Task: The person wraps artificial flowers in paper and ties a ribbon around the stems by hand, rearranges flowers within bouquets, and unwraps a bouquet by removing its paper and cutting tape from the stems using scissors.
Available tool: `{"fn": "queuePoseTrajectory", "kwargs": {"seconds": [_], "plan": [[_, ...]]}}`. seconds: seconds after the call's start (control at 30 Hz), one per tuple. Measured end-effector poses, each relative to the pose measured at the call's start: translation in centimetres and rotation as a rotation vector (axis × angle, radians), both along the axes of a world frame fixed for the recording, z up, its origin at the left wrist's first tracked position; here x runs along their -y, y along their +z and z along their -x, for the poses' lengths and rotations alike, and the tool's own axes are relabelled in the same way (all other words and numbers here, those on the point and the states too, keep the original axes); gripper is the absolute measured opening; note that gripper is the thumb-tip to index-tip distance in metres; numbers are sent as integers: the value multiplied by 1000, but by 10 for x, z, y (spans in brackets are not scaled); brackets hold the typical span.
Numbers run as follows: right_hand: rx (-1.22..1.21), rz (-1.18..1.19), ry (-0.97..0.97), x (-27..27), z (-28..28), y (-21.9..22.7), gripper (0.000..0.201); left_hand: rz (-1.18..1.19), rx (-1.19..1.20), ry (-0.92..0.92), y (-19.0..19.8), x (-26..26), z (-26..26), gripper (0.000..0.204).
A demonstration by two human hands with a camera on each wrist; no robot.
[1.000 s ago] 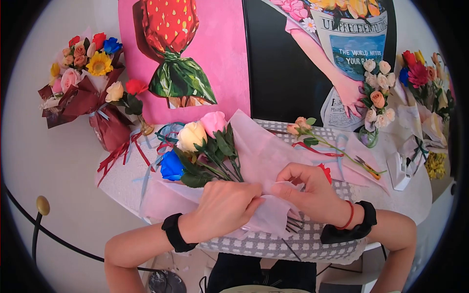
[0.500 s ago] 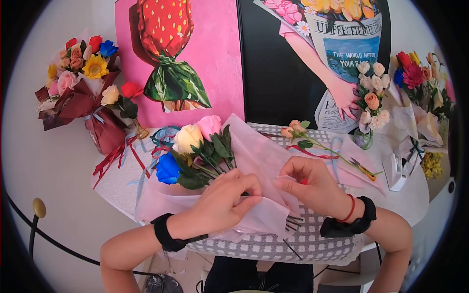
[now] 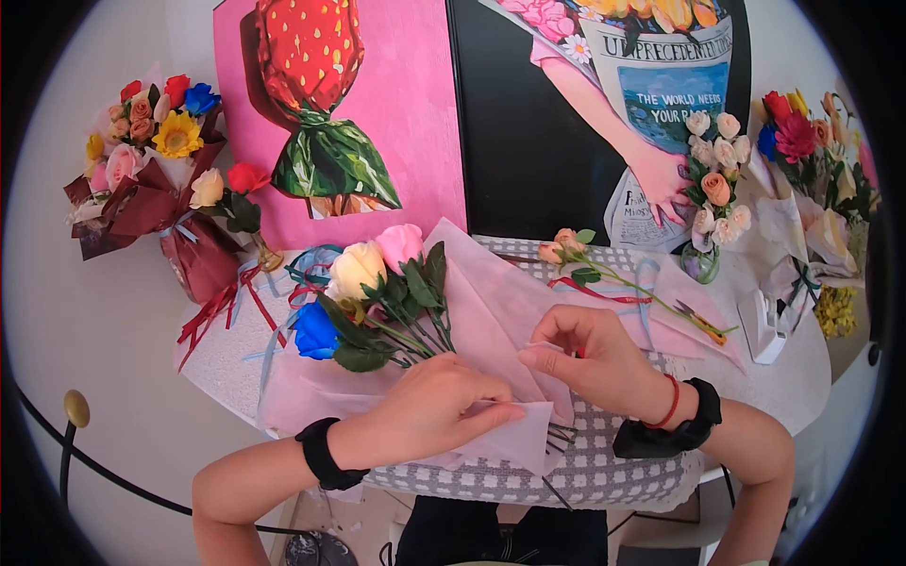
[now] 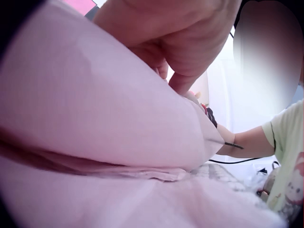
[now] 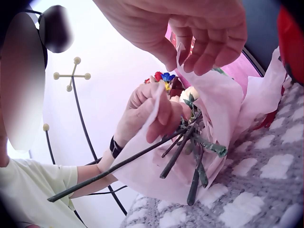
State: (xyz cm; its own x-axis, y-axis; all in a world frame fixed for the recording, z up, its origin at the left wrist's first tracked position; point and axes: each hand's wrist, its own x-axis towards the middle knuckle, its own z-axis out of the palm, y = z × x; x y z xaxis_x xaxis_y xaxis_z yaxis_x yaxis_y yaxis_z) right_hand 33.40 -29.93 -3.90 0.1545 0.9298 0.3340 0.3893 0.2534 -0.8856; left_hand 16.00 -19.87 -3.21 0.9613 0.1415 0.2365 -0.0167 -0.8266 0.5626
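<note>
While both hands fold thin pale-pink wrapping paper (image 3: 491, 311) round a small bunch of artificial roses (image 3: 363, 292), the bundle lies at the near edge of the grey-and-white checked tablecloth (image 3: 604, 462)

The left hand (image 3: 429, 406) pinches the paper's lower flap over the dark green stems (image 5: 185, 152); the right hand (image 3: 590, 354) pinches an upper fold just right of the paper. Likely risks: the thin sheet tearing on the stems, or the bunch sliding off the near edge. Open room lies right of the paper, before the small scissors (image 3: 703, 323)

Pink wrapping paper (image 3: 491, 311) conceals the lower flower stems (image 3: 415, 335) in the head view; left-wrist view blurred, its left hand (image 4: 175, 33) cropped at the top edge.
</note>
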Motion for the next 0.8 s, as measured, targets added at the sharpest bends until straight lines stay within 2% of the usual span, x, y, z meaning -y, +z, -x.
{"fn": "queuePoseTrajectory", "kwargs": {"seconds": [0.03, 0.27, 0.33, 0.43, 0.57, 0.63, 0.67, 0.73, 0.8], "plan": [[-10, -4, -2, 0, 1, 1, 14, -53, -50, 83, 1, 2, -1, 16], [110, 45, 50, 6, 14, 5, 13, 17, -12, 181, -5, -1, -13, 24], [146, -42, 81, 6, 17, 1, 13, -101, 60, 185, -11, -5, -13, 24], [173, -27, 94, 5, 17, -2, 13, -197, 118, 171, -12, -5, -11, 23], [201, 15, 97, 6, 16, -1, 13, -196, 200, 199, 7, -1, 8, 20], [216, 17, 109, 7, 16, -1, 12, -407, 232, 206, 12, -2, 21, 21], [215, 17, 108, 7, 16, -1, 12, -408, 231, 205, 10, -3, 30, 21], [227, 6, 110, 8, 17, -1, 11, -536, 164, 10, -1, 1, 46, 29], [235, 17, 103, 8, 18, 1, 10, -578, 162, -24, -8, 18, 48, 34]]}}
